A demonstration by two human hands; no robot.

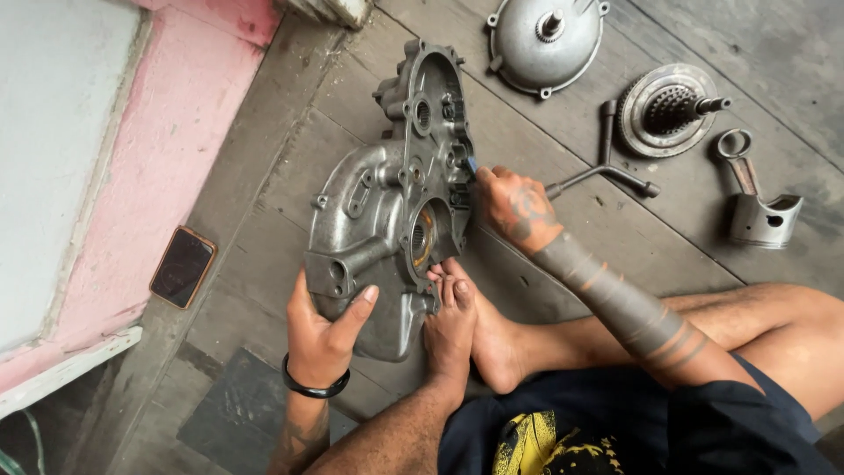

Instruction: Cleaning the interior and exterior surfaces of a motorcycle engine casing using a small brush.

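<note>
**A:** Where is the engine casing (387, 220), and how do the hands meet it?

**B:** The grey metal casing stands on edge on the plank floor (290, 158), braced against the person's bare feet (453, 312). The left hand (321, 330) is clamped around the casing's lower rim, thumb on the face. The right hand (514, 207) sits at the casing's right edge, fingers pinched on a small blue-tipped tool (472, 164) pressed to the casing's flange.

**A:** How would this scraping or picking be done well?

**B:** Judging from the pose, short strokes kept flat along the flange would serve best, with the left hand and feet holding the casing from rocking, so the tip does not slip toward the fingers.

**A:** What lies around the casing?

**B:** Left of the casing, well apart, a phone (183, 266) lies beside a pink wall (167, 141). Above and right of it lies a round domed cover (545, 44). Farther right are a clutch-like disc with a shaft (668, 110), a bent lever (607, 171) and a piston with its rod (758, 207). The lever is near the right hand; bare boards show between the casing and the phone.
</note>
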